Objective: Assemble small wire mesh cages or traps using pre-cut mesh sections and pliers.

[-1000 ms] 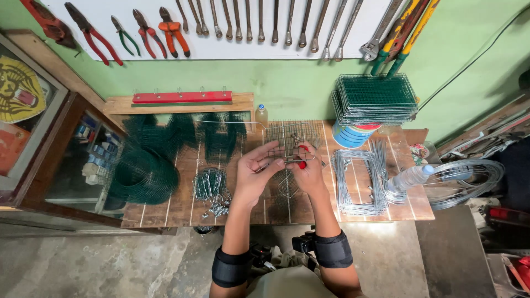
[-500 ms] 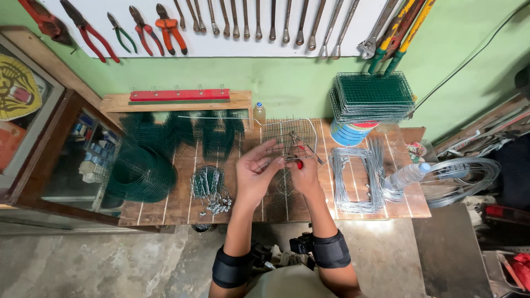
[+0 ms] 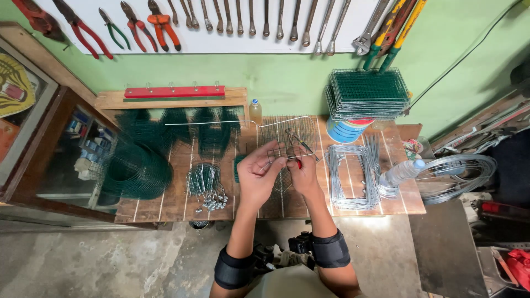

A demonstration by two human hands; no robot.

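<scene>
Over the middle of a wooden plank table (image 3: 176, 198), my left hand (image 3: 258, 175) pinches a small silver wire mesh piece (image 3: 281, 148). My right hand (image 3: 301, 172) grips red-handled pliers (image 3: 298, 163) whose jaws meet the same mesh. Both hands are close together, fingers closed. A larger wire grid (image 3: 290, 128) lies flat under and beyond them. The pliers' jaws are mostly hidden by my fingers.
Green mesh rolls (image 3: 138, 168) sit at the left. Small wire hooks (image 3: 205, 187) lie beside my left hand. Bent wire frames (image 3: 350, 171), a plastic bottle (image 3: 400, 172) and a wire coil (image 3: 458, 176) are right. Stacked green grids (image 3: 367, 94) stand at the back right. Pliers and spanners hang on the wall (image 3: 232, 22).
Both hands stay on the mesh piece with only small finger movements. The view has shifted slightly.
</scene>
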